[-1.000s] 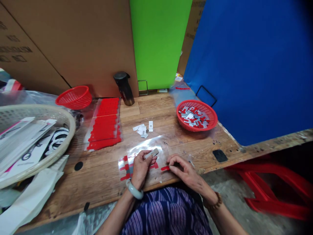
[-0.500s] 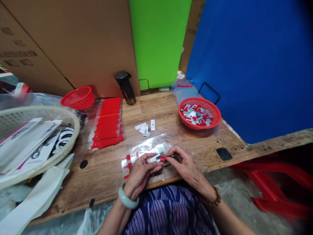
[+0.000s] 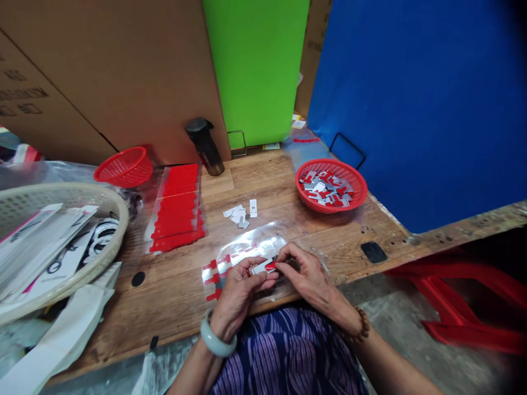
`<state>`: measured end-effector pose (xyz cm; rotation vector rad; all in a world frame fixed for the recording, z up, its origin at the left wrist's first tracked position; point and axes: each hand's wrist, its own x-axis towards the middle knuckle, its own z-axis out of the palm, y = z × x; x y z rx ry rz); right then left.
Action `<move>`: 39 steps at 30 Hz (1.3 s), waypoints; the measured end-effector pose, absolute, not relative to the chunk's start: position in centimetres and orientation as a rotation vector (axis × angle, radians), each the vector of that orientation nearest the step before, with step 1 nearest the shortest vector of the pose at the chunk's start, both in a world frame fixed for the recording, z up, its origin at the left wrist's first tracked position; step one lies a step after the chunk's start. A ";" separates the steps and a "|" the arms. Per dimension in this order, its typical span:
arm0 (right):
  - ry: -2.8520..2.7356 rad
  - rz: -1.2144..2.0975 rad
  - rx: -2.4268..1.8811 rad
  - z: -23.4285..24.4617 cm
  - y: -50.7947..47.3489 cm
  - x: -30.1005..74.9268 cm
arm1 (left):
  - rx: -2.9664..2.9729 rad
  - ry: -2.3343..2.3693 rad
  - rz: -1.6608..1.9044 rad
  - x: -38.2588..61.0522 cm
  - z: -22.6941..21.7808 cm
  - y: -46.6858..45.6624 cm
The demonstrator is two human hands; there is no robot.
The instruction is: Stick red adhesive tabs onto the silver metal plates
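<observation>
Between thumb and fingers, my left hand (image 3: 242,285) holds a small white card (image 3: 260,267) near the table's front edge. My right hand (image 3: 307,274) pinches a small red sticker (image 3: 270,266) that lies against the card's right end. Fingertips hide part of both. Just behind my hands lies a clear plastic sheet (image 3: 247,241) with several red pieces along its left side. Farther back, a loose group of small white and grey cards (image 3: 236,213) rests on the wooden table.
A red basket (image 3: 362,192) of red, white and grey pieces stands to the right. Red sheets in clear film (image 3: 175,206) lie left, near a black bottle (image 3: 205,148) and a smaller red basket (image 3: 123,167). A large cream basket (image 3: 123,219) with printed cards fills the far left.
The red sticker now lies flatter over the card's end, and my right fingers have come closer to my left. The whole view has shifted slightly.
</observation>
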<state>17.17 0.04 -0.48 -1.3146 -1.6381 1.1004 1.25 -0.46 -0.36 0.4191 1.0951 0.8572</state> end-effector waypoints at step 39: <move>-1.471 1.137 -1.436 -1.0 -0.5 15.9 | 0.736 1.272 0.950 1.4 -2.2 -0.6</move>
